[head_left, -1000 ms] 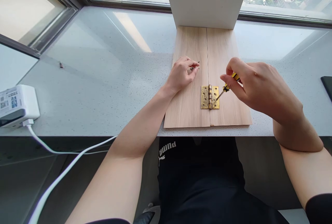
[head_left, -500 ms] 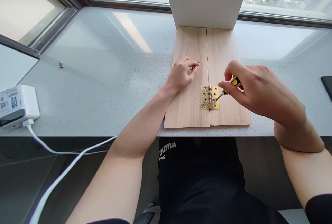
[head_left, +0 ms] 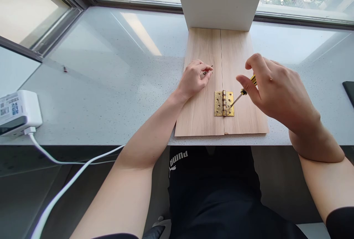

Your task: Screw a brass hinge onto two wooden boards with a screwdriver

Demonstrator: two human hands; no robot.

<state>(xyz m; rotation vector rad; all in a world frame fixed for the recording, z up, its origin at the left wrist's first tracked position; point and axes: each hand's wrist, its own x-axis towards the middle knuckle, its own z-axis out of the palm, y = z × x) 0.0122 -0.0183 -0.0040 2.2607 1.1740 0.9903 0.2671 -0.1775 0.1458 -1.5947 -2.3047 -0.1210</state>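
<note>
A brass-coloured hinge [head_left: 219, 103] lies opened flat across the seam between two light wooden boards [head_left: 200, 124]. My right hand [head_left: 280, 89] is on the yellow-and-black handle of a screwdriver [head_left: 253, 79], with thumb and index finger spread. The shaft slants down to the left, its tip at a hole in the hinge's right leaf. My left hand [head_left: 191, 78] rests on the left board, fingers closed on small metal screws [head_left: 205, 72], mostly hidden by the fingers.
The boards sit on a speckled pale counter [head_left: 110, 84], against a white pillar [head_left: 218, 3]. A white device [head_left: 23, 111] with a white cable [head_left: 66, 189] stands at the left. A dark flat object [head_left: 349, 91] lies at the right edge.
My right hand has shifted slightly up and to the right along the screwdriver, and its thumb has lifted away from the shaft. My left hand has stayed put.
</note>
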